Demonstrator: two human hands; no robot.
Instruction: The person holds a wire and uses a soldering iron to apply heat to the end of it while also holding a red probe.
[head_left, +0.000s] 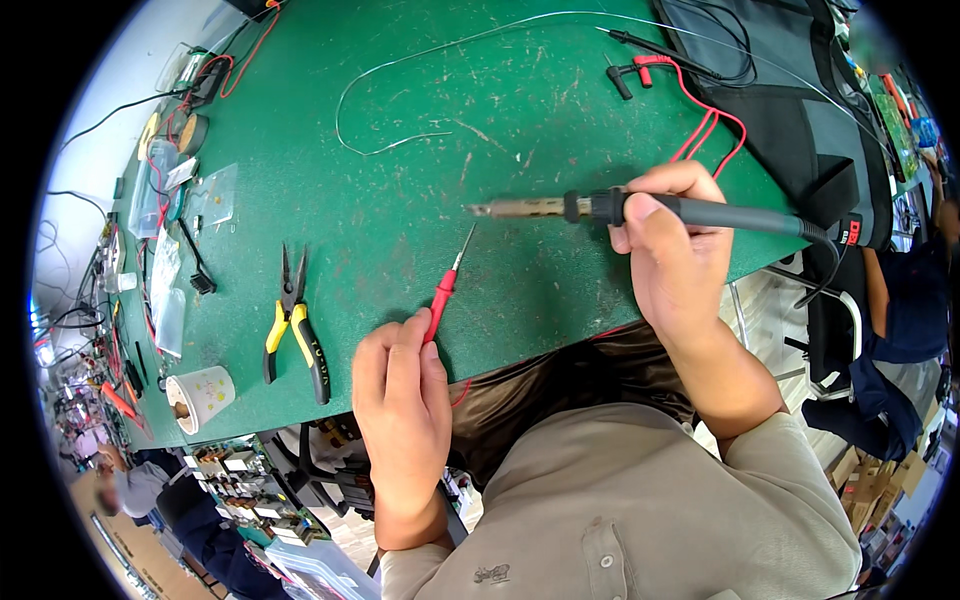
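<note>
My left hand is closed round the red handle of a test probe, whose bare metal tip points up and away from me. A soldering iron with a grey handle is gripped in my right hand. Its metal barrel reaches left, and its tip is close above the probe's tip; whether they touch I cannot tell. Beyond both tools a thin, curled length of solder wire lies on the green table mat. Left of my left hand rest long-nose pliers with yellow and black handles, jaws pointing away.
A white paper cup lies tipped at the left front edge. Plastic bags, cables and small parts line the left side. At the back right are a black probe, red leads and a dark grey bag. Other people are further off.
</note>
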